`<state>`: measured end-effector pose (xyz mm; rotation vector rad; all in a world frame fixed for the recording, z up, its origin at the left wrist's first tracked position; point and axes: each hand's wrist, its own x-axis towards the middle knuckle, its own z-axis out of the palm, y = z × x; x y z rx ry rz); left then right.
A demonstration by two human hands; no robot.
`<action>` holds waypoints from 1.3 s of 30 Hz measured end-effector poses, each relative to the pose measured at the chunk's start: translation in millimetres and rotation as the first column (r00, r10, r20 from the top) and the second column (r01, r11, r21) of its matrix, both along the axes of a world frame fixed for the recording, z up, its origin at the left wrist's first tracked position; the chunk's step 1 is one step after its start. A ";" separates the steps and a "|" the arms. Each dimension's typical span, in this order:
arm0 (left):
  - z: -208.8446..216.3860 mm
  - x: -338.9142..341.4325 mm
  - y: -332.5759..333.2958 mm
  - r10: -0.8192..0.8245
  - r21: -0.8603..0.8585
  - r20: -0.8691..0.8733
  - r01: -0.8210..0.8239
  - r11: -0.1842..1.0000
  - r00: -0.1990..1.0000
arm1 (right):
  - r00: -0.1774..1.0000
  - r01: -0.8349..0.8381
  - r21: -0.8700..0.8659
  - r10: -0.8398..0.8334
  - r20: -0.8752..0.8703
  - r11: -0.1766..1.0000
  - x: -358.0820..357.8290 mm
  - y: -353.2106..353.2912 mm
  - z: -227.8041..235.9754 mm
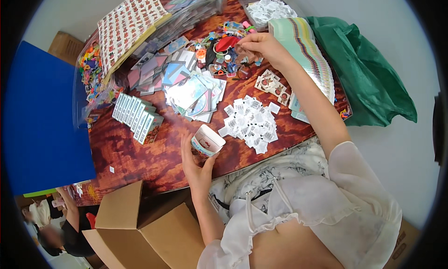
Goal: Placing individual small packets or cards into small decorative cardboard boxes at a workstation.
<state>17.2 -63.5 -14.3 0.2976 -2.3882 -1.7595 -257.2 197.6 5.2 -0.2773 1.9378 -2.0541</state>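
My left hand [198, 168] grips a small open-topped paper box [203, 150] with a printed front, tilted above the near side of the table. Thumb and fingers close round its sides. My right hand [267, 46] reaches far across, its fingertips pinched over a heap of colourful small trinkets [224, 52]. A see-through piece seems to hang from those fingers, but I cannot make out what it is. Between the hands lie a pile of small white printed slips [252, 124] and a heap of flat cards in clear sleeves [193, 91].
Closed small boxes [135, 116] stand in a row at left, near a bin of trinkets [93, 73]. A long stack of flat cartons [305, 54] and small picture cards [273, 84] lie right. An open cardboard box [119, 206] sits below the edge. Another person [70, 227] works lower left.
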 end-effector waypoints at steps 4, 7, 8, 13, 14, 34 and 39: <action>1.7 0.6 1.0 0.017 -0.086 -0.001 -0.017 0.996 1.000 | 0.997 0.082 0.063 -0.081 -0.021 0.995 2.1 -1.1 -7.3; -1.0 2.9 -1.3 0.028 -0.072 0.020 -0.026 0.997 0.999 | 0.969 0.150 0.246 -0.093 -0.228 0.958 1.4 3.7 -16.0; -4.0 4.6 -2.8 0.026 -0.111 0.013 -0.025 0.994 1.000 | 0.971 0.135 0.297 -0.067 -0.229 0.945 1.2 4.6 -16.2; -6.7 3.4 -1.0 0.024 -0.074 0.009 -0.024 0.997 1.000 | 0.779 0.429 0.615 0.074 -0.623 0.662 17.9 -5.5 -12.7; -5.7 2.7 -0.7 0.024 -0.098 -0.009 -0.025 0.995 1.000 | 0.777 0.431 0.611 0.072 -0.626 0.664 18.4 -13.4 -11.0; 10.7 -10.1 17.7 0.032 0.154 0.087 -0.045 0.987 0.996 | 0.608 -0.069 0.397 0.354 -0.711 0.915 143.3 -94.7 23.1; 18.5 2.4 11.9 0.077 -0.033 0.123 -0.074 0.997 0.989 | 0.775 0.051 0.467 0.259 -0.576 0.883 86.0 -77.3 17.2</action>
